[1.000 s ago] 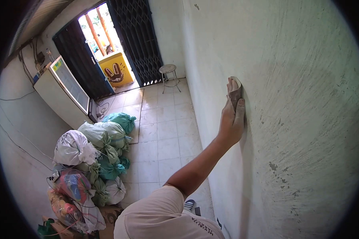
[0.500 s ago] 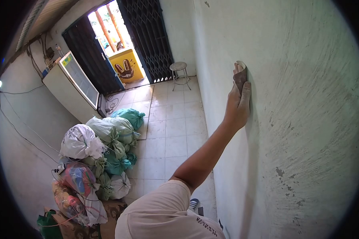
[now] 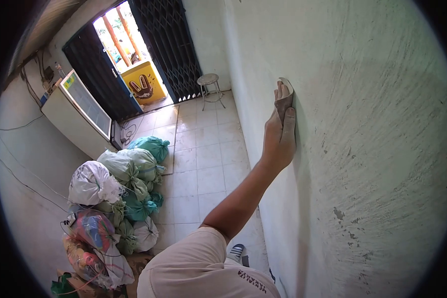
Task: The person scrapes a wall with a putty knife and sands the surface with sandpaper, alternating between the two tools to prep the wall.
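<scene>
My left hand (image 3: 280,136) reaches forward and lies palm-first against the pale, scuffed wall (image 3: 372,149) on the right. Between its fingers and thumb is a bent piece of brown-grey sandpaper (image 3: 283,104), with a light edge curling up by the fingertips. The thumb presses along the sheet's near end, and the hand looks dusty. A short beige sleeve (image 3: 184,265) covers the upper arm. My right hand is out of view.
Tied sacks (image 3: 134,166) and clear bags (image 3: 92,228) are piled at left. Behind them stands a glass-door fridge (image 3: 77,109). A round stool (image 3: 208,79) is by the folding gate (image 3: 169,44); a yellow chest (image 3: 144,84) shows in the doorway. Cables hang along the left wall.
The camera has turned slightly, so the room and my left hand sit further left in view. The hand stays on about the same stretch of wall, still gripping the sandpaper.
</scene>
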The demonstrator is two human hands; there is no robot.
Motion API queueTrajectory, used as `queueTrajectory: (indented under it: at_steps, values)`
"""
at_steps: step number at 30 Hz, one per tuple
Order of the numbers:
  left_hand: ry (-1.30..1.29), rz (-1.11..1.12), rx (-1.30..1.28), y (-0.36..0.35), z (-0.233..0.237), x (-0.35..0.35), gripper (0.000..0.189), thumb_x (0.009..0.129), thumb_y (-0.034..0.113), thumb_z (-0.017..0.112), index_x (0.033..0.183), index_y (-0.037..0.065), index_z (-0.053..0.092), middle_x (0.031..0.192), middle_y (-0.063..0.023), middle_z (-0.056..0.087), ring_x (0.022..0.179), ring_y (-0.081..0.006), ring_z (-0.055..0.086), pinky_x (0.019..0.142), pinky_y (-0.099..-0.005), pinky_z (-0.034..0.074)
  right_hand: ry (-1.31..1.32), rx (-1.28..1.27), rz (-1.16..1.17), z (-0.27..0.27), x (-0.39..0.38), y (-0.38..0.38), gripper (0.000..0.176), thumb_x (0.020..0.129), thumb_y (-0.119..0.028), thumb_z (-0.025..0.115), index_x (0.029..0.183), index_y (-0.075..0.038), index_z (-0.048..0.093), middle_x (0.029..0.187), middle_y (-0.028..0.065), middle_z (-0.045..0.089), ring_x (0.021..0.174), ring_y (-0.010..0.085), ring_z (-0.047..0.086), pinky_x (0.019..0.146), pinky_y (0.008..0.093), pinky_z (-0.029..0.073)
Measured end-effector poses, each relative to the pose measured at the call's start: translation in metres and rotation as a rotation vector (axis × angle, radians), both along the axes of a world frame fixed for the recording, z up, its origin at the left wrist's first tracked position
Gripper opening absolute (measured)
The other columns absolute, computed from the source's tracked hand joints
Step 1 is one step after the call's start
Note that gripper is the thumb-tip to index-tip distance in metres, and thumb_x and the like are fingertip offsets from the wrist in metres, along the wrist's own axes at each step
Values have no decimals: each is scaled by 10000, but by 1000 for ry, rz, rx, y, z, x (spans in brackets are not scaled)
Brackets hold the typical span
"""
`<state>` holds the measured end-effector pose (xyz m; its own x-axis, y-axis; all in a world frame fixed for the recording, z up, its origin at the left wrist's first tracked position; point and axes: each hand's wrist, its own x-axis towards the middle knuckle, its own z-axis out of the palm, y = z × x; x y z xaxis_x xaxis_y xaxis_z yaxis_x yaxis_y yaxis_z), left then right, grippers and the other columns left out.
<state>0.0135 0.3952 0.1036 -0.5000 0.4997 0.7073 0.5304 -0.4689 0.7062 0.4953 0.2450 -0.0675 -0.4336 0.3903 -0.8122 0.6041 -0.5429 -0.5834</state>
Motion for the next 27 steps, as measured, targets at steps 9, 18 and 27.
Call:
queueTrajectory:
  at_steps: [9, 18, 27]
  values:
    - [-73, 22, -21, 0, 7, 7, 481, 1005, 62, 330, 1434, -148, 269, 1534, -301, 246, 1462, -406, 153, 1199, -438, 154, 2, -1, -12, -1, -2, 0, 537, 937, -342, 607, 1340, -38, 425, 1148, 35, 564, 1002, 172, 512, 863, 326, 418]
    - [85, 29, 101, -15, -7, 38, 496, 987, 38, 327, 1455, -118, 277, 1549, -290, 223, 1457, -443, 115, 1192, -479, 140, 8, -1, -36, -4, -7, -1, 519, 938, -339, 604, 1322, -36, 433, 1137, 35, 563, 1000, 174, 510, 866, 329, 417]
    - [18, 41, 146, -2, 21, 28, 476, 1007, 64, 346, 1447, -114, 300, 1550, -282, 234, 1459, -430, 138, 1188, -461, 153, 10, 2, -61, -7, -11, -3, 502, 939, -337, 602, 1305, -34, 441, 1125, 35, 562, 997, 175, 508, 870, 331, 416]
